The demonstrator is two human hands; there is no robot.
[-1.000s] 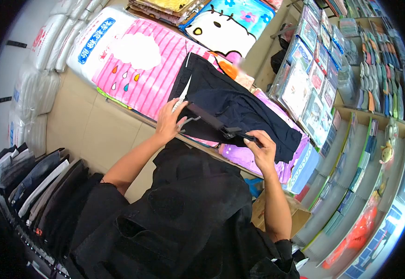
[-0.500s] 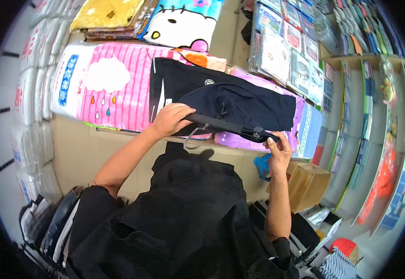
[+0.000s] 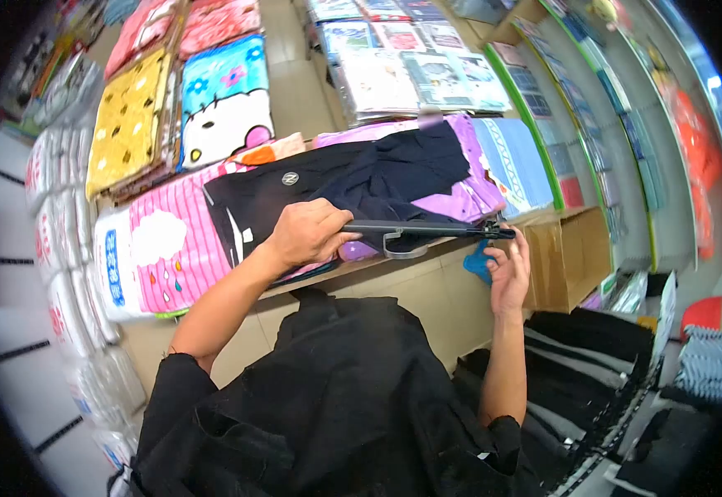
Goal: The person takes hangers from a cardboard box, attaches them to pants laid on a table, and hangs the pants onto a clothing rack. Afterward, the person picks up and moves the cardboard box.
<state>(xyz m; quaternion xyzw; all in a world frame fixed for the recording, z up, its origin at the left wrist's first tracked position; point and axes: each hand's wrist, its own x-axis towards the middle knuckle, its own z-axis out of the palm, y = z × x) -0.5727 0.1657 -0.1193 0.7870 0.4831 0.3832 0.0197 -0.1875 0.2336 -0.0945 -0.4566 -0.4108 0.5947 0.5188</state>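
Note:
A black hanger [image 3: 415, 227] with a metal hook is held level in front of me. My left hand [image 3: 307, 238] is wrapped round its left end. At the other end, by a black clip, my right hand [image 3: 510, 269] pinches it between thumb and finger, the other fingers curled. Just beyond the hanger, dark trousers [image 3: 336, 172] with a round pale logo lie folded over a pink striped package [image 3: 175, 211] and a purple cloth [image 3: 483, 186].
Yellow patterned cloths [image 3: 132, 124] and a blue cartoon cloth [image 3: 227, 99] lie at the back left. Packaged goods [image 3: 415, 70] are behind the trousers. A cardboard box [image 3: 572, 257] stands right, near dark garments [image 3: 584, 356] and shelves [image 3: 618, 116].
The view has turned to the right. The hanger has come away from over the trousers towards me, both hands still on it. The trousers' right part now lies farther back.

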